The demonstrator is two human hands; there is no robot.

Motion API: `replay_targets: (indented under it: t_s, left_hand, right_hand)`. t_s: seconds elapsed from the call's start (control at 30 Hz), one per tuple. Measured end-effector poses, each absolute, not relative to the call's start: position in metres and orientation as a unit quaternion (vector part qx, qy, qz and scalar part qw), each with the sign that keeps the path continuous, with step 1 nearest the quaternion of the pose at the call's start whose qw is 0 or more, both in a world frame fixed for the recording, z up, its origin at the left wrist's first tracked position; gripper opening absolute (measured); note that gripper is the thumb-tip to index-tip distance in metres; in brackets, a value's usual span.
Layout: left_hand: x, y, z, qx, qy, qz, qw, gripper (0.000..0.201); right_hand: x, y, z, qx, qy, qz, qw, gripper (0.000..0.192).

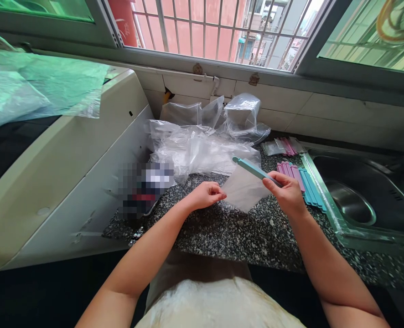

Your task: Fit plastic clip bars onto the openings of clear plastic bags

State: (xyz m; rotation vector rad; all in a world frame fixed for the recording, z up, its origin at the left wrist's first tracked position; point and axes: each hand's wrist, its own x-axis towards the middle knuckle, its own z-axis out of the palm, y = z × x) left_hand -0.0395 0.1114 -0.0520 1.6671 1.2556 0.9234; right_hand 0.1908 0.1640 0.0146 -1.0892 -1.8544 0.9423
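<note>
My right hand [287, 191] is closed around one end of a long teal bag clip [253, 168], which slants up to the left. A small clear plastic bag [245, 189] hangs below the clip, over the counter. At the bag's left corner, my left hand [209, 195] pinches the film between thumb and fingers. Right of my right hand lie several pink clips [289, 171] and several teal clips [311, 189] in rows. Behind both hands is a heap of clear plastic bags [202, 150].
A metal sink [352, 200] is set into the speckled counter [229, 237] on the right. Small packets with pink strips [287, 146] lie near the wall. On the left stands a large white appliance [85, 168] with plastic sheeting [58, 82] on top. A blurred item [145, 191] lies beside it.
</note>
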Motion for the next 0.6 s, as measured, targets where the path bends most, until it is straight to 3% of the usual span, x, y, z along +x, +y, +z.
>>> replay_targets:
  t_s: [0.13,0.37,0.6]
  left_hand:
    - [-0.043,0.110,-0.046,0.657,0.537,0.393,0.354,0.017]
    - [-0.049,0.108,-0.033,0.571,0.447,0.545,0.421,0.038]
    - [-0.046,0.102,-0.021,0.564,0.452,0.549,0.420,0.032]
  right_hand:
    - [0.190,0.158,0.016,-0.413,-0.746,0.373,0.365,0.033]
    - [0.179,0.149,0.011,-0.372,-0.799,0.369,0.296,0.030]
    - [0.170,0.147,0.009,-0.371,-0.797,0.403,0.253,0.032]
